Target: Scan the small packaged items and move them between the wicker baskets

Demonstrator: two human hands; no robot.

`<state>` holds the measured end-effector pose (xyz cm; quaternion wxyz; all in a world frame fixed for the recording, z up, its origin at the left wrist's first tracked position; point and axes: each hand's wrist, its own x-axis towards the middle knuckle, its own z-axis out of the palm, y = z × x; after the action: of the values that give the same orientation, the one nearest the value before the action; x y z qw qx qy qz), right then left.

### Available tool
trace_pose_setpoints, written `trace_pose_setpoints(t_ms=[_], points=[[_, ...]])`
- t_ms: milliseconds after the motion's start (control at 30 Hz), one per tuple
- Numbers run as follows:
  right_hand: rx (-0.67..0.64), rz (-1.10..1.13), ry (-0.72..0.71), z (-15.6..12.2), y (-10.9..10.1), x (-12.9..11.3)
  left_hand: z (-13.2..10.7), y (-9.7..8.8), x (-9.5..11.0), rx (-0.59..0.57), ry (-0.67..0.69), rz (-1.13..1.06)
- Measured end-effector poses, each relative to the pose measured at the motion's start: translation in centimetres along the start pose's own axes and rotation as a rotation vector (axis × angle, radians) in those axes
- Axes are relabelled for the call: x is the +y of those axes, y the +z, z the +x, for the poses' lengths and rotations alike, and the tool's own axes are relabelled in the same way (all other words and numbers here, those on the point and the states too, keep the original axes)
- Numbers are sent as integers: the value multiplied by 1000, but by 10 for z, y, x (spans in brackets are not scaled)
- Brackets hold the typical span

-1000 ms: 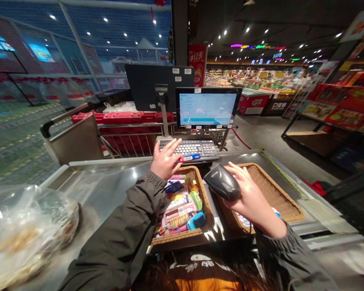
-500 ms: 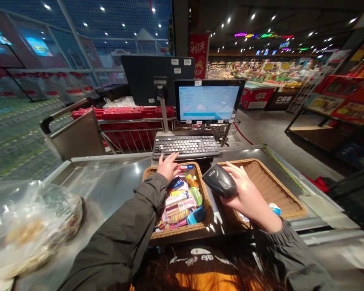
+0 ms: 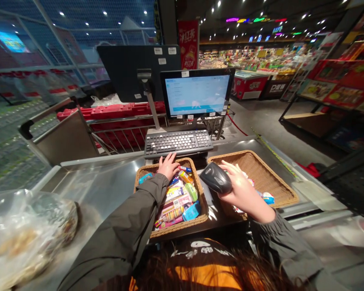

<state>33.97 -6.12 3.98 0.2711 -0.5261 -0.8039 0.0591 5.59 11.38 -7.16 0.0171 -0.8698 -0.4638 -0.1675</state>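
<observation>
My right hand (image 3: 238,188) is wrapped round a black barcode scanner (image 3: 216,178), held above the near left side of the right wicker basket (image 3: 268,176). A few small packets (image 3: 267,198) show in that basket, partly hidden by my wrist. Fingers stretched and apart, my left hand (image 3: 168,166) is over the far end of the left wicker basket (image 3: 200,218), its fingertips by the front edge of the keyboard (image 3: 178,143). This basket is filled with small packaged goods (image 3: 174,206), among them a blue pack (image 3: 191,211) and a green one (image 3: 191,192).
Behind the keyboard stands a lit monitor (image 3: 197,95), with a second dark screen (image 3: 136,72) to its left. A clear plastic bag (image 3: 27,238) lies on the metal counter (image 3: 94,178) at left. Red shelves (image 3: 336,85) stand at right, beyond the counter.
The view has shifted slightly to the right. My left hand sits farther right over its basket and keyboard edge, uncovering a blue item at the basket's left. The scanner stays in my right hand.
</observation>
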Motion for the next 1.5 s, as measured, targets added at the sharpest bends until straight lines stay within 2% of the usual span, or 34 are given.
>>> trace_pose_setpoints(t_ms=[167, 300, 400, 467, 633, 800, 933, 1033, 1233, 1367, 1500], points=[[24, -17, 43, -9, -11, 13, 13, -6, 13, 25, -96, 69], [89, -41, 105, -23, -26, 33, 25, -24, 34, 69, 22, 47], [146, -71, 186, -36, -38, 51, 36, -35, 61, 60, 151, 17], [171, -103, 248, -46, -47, 64, 45, -39, 83, 5, 222, 13], [240, -124, 360, -68, -62, 89, 68, -35, 142, -169, 362, 3], [247, -131, 393, -78, -70, 103, 96, -2, 189, -378, 476, 55], [243, -119, 389, -81, -73, 115, 116, 34, 212, -549, 491, 144], [247, -108, 386, -81, -75, 125, 126, 54, 216, -614, 460, 175], [242, -69, 413, -78, -74, 144, 134, 89, 208, -668, 411, 142], [225, -39, 409, -72, -72, 155, 130, 122, 216, -786, 311, 149], [218, -18, 405, -66, -69, 162, 128, 147, 226, -822, 196, 143]])
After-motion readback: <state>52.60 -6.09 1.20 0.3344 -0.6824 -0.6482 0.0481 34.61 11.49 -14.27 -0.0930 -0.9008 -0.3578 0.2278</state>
